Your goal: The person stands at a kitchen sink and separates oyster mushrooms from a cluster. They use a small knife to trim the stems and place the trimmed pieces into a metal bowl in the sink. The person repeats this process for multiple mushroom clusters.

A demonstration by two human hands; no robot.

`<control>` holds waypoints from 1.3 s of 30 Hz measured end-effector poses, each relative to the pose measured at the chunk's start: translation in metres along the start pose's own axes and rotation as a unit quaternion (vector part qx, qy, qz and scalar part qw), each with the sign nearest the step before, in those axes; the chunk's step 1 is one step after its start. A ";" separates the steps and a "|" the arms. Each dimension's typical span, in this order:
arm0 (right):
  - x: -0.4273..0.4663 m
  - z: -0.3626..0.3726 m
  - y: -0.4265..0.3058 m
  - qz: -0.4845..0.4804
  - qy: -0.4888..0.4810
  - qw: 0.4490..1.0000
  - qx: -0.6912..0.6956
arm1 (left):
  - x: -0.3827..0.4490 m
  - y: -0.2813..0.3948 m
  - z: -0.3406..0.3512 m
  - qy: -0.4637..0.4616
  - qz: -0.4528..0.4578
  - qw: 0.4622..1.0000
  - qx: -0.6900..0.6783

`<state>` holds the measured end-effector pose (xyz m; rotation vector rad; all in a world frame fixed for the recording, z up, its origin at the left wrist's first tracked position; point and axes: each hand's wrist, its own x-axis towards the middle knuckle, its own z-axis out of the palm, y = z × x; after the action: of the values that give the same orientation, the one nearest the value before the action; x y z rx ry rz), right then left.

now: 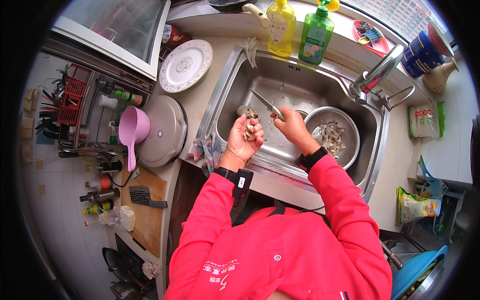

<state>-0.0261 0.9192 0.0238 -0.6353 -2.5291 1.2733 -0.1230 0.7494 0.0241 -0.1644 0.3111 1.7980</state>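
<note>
My left hand (242, 140) cups a few pale mushroom pieces (250, 127) over the near left part of a stainless steel sink (240, 80). In my right hand (290, 126) is a small knife (263, 100), gripped by its light handle, the blade pointing up and left. Past my left fingers lies a darker mushroom cluster (247, 111), partly hidden by the hand. A round metal bowl (354, 140) stands in the sink's right side, beneath my right wrist, and holds torn mushroom pieces (330, 137). Small scraps dot the sink floor.
Dish soap bottles, one yellow (280, 28) and one green (316, 35), stand behind the sink near the faucet (378, 71). To the left are a patterned plate (185, 65), a pink ladle (134, 129), a checked cloth (206, 152) and a cleaver (146, 198) on a cutting board (152, 232).
</note>
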 end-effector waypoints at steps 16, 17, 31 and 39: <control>-0.008 0.005 -0.003 0.104 -0.029 0.990 0.090 | 0.000 0.001 -0.022 0.166 0.141 0.976 0.023; -0.010 0.005 -0.002 0.091 -0.029 0.989 0.117 | 0.000 0.000 -0.023 0.161 0.142 0.977 0.021; -0.032 -0.021 -0.018 0.116 -0.042 0.939 0.320 | 0.009 -0.012 -0.010 0.190 0.111 0.975 -0.045; -0.072 -0.078 -0.019 0.128 -0.021 0.913 0.387 | 0.038 -0.050 -0.002 0.174 0.054 0.982 0.057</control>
<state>0.0627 0.9298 0.0838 -0.7424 -1.7415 2.1994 -0.0843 0.7949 0.0061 -0.3889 0.6825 1.8501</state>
